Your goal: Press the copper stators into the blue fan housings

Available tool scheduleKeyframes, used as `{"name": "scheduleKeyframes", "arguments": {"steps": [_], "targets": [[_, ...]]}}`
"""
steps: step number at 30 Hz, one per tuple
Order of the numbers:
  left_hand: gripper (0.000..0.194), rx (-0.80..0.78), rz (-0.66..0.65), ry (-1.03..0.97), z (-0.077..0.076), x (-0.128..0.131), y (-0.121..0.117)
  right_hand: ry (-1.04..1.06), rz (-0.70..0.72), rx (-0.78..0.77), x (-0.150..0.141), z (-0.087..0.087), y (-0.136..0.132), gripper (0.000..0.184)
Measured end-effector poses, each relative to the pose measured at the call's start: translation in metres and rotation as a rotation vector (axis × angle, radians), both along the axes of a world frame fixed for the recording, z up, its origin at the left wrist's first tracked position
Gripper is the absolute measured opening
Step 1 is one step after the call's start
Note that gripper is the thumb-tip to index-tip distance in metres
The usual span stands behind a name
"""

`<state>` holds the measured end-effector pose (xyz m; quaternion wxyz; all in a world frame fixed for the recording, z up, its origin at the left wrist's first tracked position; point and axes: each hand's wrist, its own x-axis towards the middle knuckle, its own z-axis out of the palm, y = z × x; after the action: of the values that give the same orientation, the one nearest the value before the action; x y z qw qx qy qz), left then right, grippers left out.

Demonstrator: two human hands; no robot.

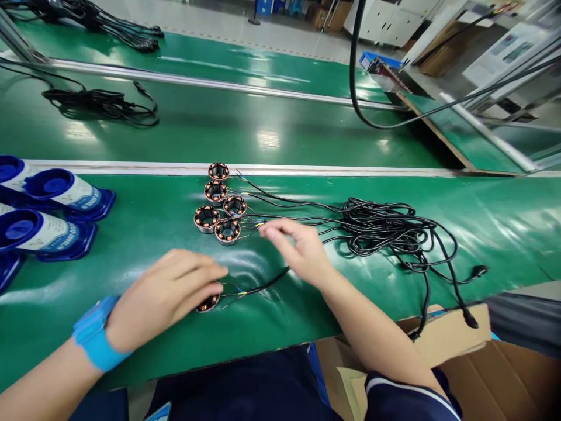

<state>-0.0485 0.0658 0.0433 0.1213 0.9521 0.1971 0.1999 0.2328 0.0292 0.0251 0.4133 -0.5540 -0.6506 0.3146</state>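
Note:
My left hand (169, 292), with a blue wristband (94, 340) on its wrist, lies curled over a round copper-wound stator (208, 303) on the green bench mat; only the stator's edge shows under the fingers. A black cable (267, 285) with coloured wire ends runs from that stator to the right. My right hand (300, 248) hovers above the cable, fingers loosely bent and pinched near the thin wires of several more stators (221, 204) standing in a cluster just beyond. Whether it holds a wire I cannot make out.
A tangled heap of black cables (394, 231) lies at the right of the mat. Blue-and-white spools (52, 210) lie at the left edge. An open cardboard box (477, 368) sits below the bench at the right. More cables (100, 102) lie on the far belt.

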Motion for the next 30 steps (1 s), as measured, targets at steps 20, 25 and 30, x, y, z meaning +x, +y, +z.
{"name": "scheduleKeyframes", "arguments": {"steps": [20,25,30], "targets": [[0.038,-0.209,-0.228,0.249,0.012,0.022,0.029,0.149,0.367,-0.425,-0.002,-0.013,0.008,0.025],[0.027,-0.148,-0.109,0.063,0.008,0.017,0.037,0.051,0.161,-0.084,0.010,-0.002,0.010,0.020],[0.024,0.177,0.225,0.002,-0.015,0.013,0.062,-0.386,-0.048,0.189,0.030,-0.010,0.026,0.021]]}}
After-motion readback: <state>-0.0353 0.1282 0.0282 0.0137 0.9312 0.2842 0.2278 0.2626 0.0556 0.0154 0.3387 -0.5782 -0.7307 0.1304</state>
